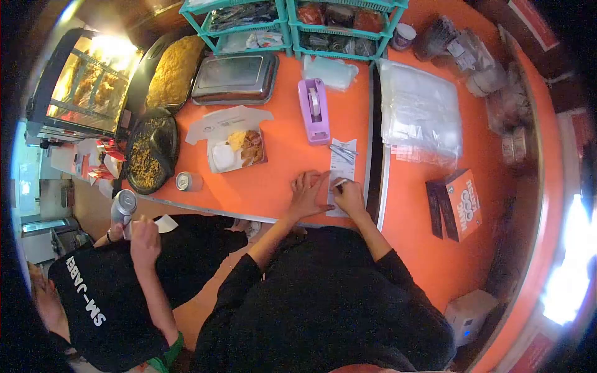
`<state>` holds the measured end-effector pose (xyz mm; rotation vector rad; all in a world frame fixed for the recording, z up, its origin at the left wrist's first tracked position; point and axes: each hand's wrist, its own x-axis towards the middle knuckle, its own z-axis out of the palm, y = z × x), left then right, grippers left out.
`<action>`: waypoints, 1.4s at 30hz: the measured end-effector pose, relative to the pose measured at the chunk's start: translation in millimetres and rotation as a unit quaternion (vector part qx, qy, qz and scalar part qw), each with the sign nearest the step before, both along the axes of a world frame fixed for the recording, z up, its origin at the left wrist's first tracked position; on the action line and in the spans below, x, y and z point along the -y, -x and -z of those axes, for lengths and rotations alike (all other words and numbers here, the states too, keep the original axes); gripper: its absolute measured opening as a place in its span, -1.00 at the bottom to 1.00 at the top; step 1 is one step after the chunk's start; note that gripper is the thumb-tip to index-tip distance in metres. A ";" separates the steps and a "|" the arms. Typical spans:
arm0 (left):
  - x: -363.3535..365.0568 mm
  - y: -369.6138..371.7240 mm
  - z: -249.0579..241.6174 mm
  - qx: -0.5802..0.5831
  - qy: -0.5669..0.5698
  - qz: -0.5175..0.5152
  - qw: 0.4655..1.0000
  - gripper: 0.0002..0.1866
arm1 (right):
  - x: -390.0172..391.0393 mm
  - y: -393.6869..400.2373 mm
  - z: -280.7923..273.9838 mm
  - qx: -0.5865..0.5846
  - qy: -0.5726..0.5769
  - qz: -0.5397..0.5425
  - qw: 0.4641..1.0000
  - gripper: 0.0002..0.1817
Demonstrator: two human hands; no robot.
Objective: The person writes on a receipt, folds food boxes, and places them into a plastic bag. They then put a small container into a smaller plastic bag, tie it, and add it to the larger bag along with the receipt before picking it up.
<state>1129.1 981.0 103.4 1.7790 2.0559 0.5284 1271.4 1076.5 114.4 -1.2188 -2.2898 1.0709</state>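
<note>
My left hand (308,194) lies on the orange counter with its fingers spread, at the left edge of a long paper slip (342,166). My right hand (349,198) is closed around a pen (339,183), its tip close to the slip. Thin silvery items (343,151), perhaps pens, rest across the slip's upper part. Beyond them stands a purple tape dispenser (314,118). To the left, an open takeaway box (252,155) holds rice, fried pieces and a white lidded cup. A can (188,181) is near the counter's front edge.
At left, a co-worker (112,304) holds a can (124,204) and a white paper. Behind are a black pan (152,149), a food tray (176,71), a lidded tray (235,78) and teal racks (289,28). Plastic bags (420,102) and an orange-black box (457,205) lie right.
</note>
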 end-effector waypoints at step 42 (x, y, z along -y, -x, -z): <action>-5.7 20.1 -2.2 0.115 -0.062 -0.049 0.990 -0.13 | -354.1 192.5 -20.3 0.058 -0.265 0.081 0.959 -0.67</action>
